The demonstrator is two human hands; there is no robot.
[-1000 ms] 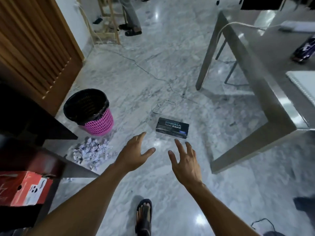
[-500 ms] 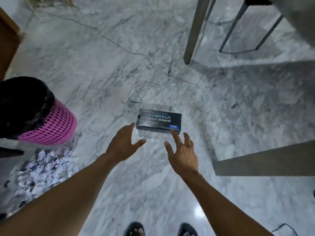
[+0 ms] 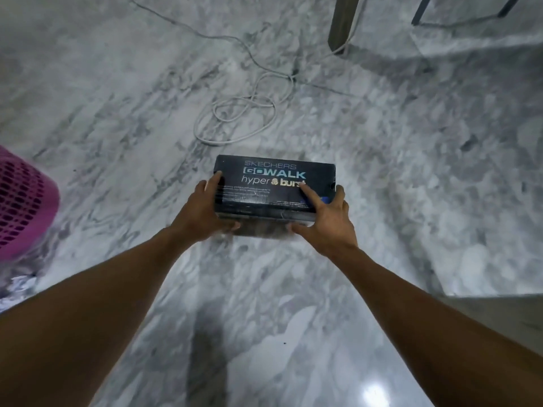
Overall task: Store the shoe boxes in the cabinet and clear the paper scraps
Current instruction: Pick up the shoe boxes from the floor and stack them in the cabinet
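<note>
A black shoe box (image 3: 264,183) with light lettering lies on the marble floor in front of me. My left hand (image 3: 199,215) grips its left end, fingers up the side and thumb under the near edge. My right hand (image 3: 329,221) grips the right end, with the index finger lying on the lid and the thumb at the near lower edge. A few crumpled paper scraps (image 3: 11,289) show at the far left edge. The cabinet is out of view.
A pink mesh waste basket (image 3: 20,201) stands at the left edge. A coiled white cable (image 3: 244,113) lies on the floor just beyond the box. A table leg (image 3: 342,22) stands at the top right, and a grey table part (image 3: 499,312) at the right.
My view has dropped closer to the floor. Both hands reached forward from open in the air and took hold of the two ends of the shoe box.
</note>
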